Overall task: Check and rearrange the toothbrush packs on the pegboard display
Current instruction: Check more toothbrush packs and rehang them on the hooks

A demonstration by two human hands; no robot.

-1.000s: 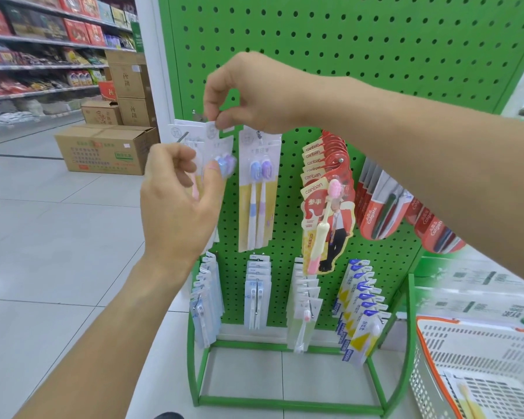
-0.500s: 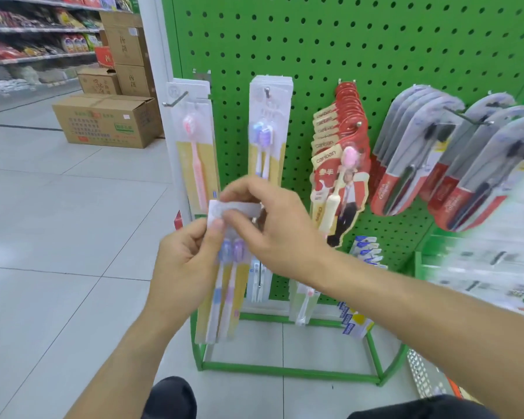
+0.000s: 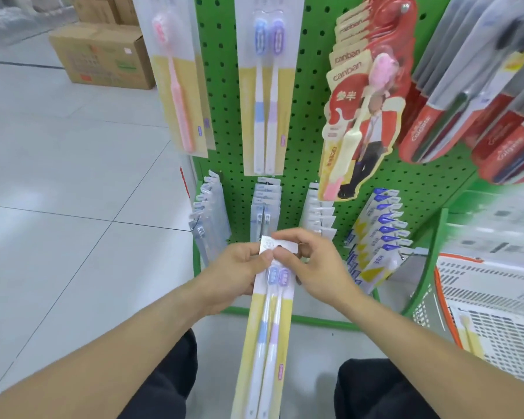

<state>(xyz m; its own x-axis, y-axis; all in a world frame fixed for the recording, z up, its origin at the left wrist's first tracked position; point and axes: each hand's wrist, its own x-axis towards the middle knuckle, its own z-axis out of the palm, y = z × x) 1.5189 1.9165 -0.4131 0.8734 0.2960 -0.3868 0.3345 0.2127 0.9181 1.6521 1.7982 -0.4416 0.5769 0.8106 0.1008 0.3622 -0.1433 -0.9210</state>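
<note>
Green pegboard (image 3: 315,164) behind; both left hand (image 3: 239,267) and right hand (image 3: 312,267) pinched the twin-brush pack (image 3: 270,328), now lowered off its peg for checking.

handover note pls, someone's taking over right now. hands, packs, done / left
Left hand: grip on the top left of the two-brush pack.
Right hand: pinching the pack's white hang tab from the right.
The pack is off the pegboard, held low in front of it, brush heads up.
On the hooks: a single pink brush pack at the left, a matching two-brush stack beside it, red packs to the right.
Done: the pack is in hand for checking.
Left: probably hang it on the matching two-brush hook, then check the other rows.
</note>
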